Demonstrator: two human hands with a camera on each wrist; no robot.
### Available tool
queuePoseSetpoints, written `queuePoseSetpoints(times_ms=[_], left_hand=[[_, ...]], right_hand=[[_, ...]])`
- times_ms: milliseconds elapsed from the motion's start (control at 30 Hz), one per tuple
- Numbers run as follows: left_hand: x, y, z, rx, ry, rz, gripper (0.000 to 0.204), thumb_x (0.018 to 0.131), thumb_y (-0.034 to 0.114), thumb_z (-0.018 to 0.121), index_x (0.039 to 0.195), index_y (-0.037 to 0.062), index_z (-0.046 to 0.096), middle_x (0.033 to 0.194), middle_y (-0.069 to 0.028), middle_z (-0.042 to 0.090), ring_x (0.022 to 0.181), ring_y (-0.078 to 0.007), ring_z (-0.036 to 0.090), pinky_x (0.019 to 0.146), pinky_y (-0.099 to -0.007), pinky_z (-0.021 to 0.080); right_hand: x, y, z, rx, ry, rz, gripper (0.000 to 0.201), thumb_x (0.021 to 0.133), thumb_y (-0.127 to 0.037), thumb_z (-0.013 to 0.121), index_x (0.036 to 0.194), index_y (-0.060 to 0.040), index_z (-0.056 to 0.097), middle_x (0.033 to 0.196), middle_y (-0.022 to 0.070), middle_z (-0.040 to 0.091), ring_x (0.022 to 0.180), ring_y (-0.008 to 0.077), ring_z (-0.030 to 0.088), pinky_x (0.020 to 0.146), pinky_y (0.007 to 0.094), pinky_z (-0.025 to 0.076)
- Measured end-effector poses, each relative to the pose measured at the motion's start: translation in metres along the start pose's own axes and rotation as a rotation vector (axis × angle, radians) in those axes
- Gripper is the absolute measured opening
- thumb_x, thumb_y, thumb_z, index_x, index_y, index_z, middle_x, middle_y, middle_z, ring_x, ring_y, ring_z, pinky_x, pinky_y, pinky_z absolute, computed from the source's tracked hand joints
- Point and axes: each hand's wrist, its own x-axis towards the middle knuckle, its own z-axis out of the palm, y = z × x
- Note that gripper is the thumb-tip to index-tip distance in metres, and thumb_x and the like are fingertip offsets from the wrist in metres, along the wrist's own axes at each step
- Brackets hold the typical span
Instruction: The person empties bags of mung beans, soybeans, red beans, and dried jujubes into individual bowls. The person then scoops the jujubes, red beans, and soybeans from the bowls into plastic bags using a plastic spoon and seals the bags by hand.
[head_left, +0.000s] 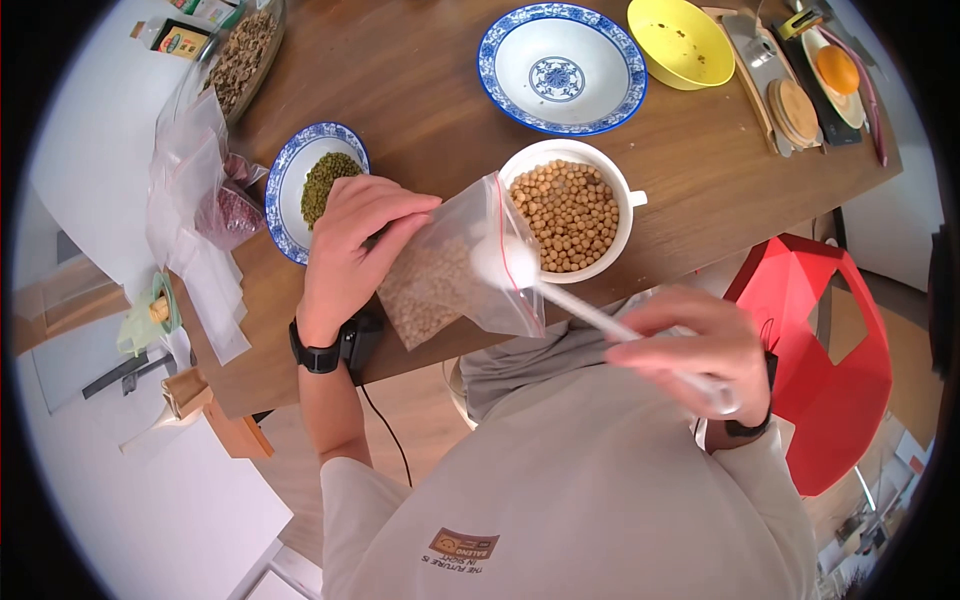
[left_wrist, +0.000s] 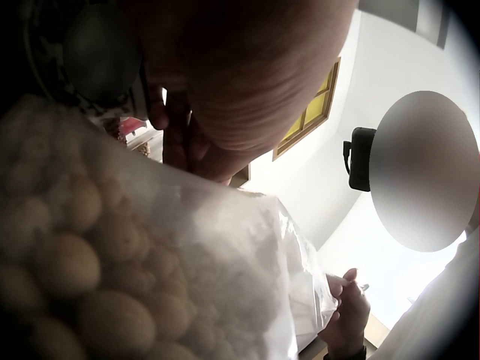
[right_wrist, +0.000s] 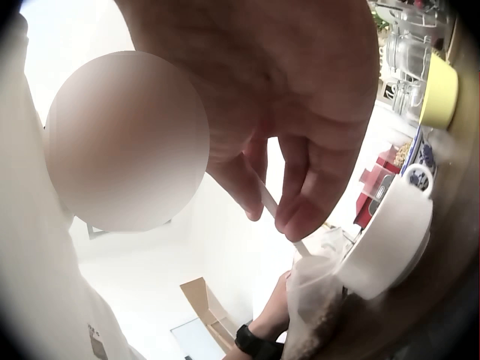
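My left hand [head_left: 358, 232] pinches the upper edge of a clear zip bag [head_left: 425, 295] with a red seal line, tilted at the table's front edge. Pale round chickpeas fill its lower part and show large in the left wrist view. Between thumb and fingers, my right hand [head_left: 700, 345] holds a white long-handled spoon [head_left: 590, 312]; its bowl end sits in the mouth of the bag, seen through the plastic. Right behind the bag stands a white handled bowl [head_left: 626, 228] of chickpeas [head_left: 570, 215], its left rim overlapped by the bag.
Beside my left hand is a blue-and-white dish [head_left: 284, 195] of green beans. Farther back stand a large blue-and-white bowl [head_left: 600, 95] and a yellow bowl [head_left: 690, 35]. Plastic bags [head_left: 190, 190] lie at left. A red chair [head_left: 800, 330] is at right.
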Motion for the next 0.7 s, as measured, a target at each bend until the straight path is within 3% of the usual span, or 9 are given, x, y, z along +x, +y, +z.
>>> queuePoseSetpoints(times_ms=[100, 200, 367, 433, 600, 700], left_hand=[[0.001, 0.001, -0.001, -0.001, -0.008, -0.003, 0.017, 0.086, 0.001, 0.076, 0.103, 0.0036, 0.077, 0.091, -0.0061, 0.074, 0.091, -0.0246, 0.065, 0.088, -0.0364, 0.047], [0.001, 0.001, -0.002, -0.001, -0.013, -0.002, 0.017, 0.086, 0.001, 0.076, 0.103, 0.0035, 0.077, 0.091, -0.0062, 0.074, 0.091, -0.0247, 0.065, 0.089, -0.0364, 0.047], [0.0, -0.001, 0.0, -0.008, -0.014, 0.002, 0.017, 0.086, 0.001, 0.076, 0.103, 0.0035, 0.077, 0.091, -0.0065, 0.074, 0.091, -0.0247, 0.065, 0.089, -0.0363, 0.047], [0.0, -0.003, 0.002, -0.001, 0.007, 0.022, 0.017, 0.087, 0.006, 0.076, 0.104, 0.0088, 0.077, 0.091, -0.0021, 0.074, 0.089, -0.0221, 0.065, 0.087, -0.0362, 0.045], [0.001, -0.001, 0.001, 0.005, 0.007, 0.014, 0.017, 0.087, 0.006, 0.076, 0.104, 0.0088, 0.077, 0.091, -0.0019, 0.074, 0.089, -0.0222, 0.065, 0.087, -0.0359, 0.045], [0.001, 0.0, 0.0, 0.01, 0.007, 0.016, 0.017, 0.087, 0.006, 0.076, 0.104, 0.0088, 0.077, 0.091, -0.0018, 0.074, 0.089, -0.0223, 0.065, 0.087, -0.0358, 0.045]], right_hand=[[-0.007, -0.001, -0.018, 0.017, 0.073, 0.059, 0.028, 0.084, 0.006, 0.071, 0.11, -0.0015, 0.078, 0.102, 0.0156, 0.074, 0.081, 0.0241, 0.07, 0.071, 0.0351, 0.055], [-0.006, -0.003, -0.018, -0.156, 0.292, 0.215, 0.023, 0.089, 0.008, 0.067, 0.108, 0.0006, 0.077, 0.098, 0.015, 0.075, 0.082, 0.0246, 0.07, 0.072, 0.0334, 0.053], [0.002, 0.01, -0.009, -0.266, 0.249, 0.165, 0.021, 0.09, 0.007, 0.068, 0.107, 0.0005, 0.077, 0.097, 0.0134, 0.076, 0.081, 0.0257, 0.069, 0.073, 0.0344, 0.053], [0.002, 0.013, -0.005, -0.138, 0.214, 0.149, 0.021, 0.089, 0.008, 0.069, 0.106, 0.0001, 0.077, 0.094, 0.0131, 0.076, 0.079, 0.0257, 0.07, 0.073, 0.0346, 0.053], [-0.003, 0.013, 0.002, 0.01, 0.24, 0.282, 0.017, 0.095, 0.003, 0.068, 0.11, 0.0013, 0.076, 0.095, 0.0127, 0.078, 0.08, 0.0201, 0.072, 0.072, 0.0304, 0.056], [-0.006, 0.01, 0.001, 0.244, 0.381, 0.403, 0.018, 0.1, -0.004, 0.066, 0.115, 0.0038, 0.074, 0.098, 0.0142, 0.078, 0.082, 0.0168, 0.072, 0.075, 0.0281, 0.058]])
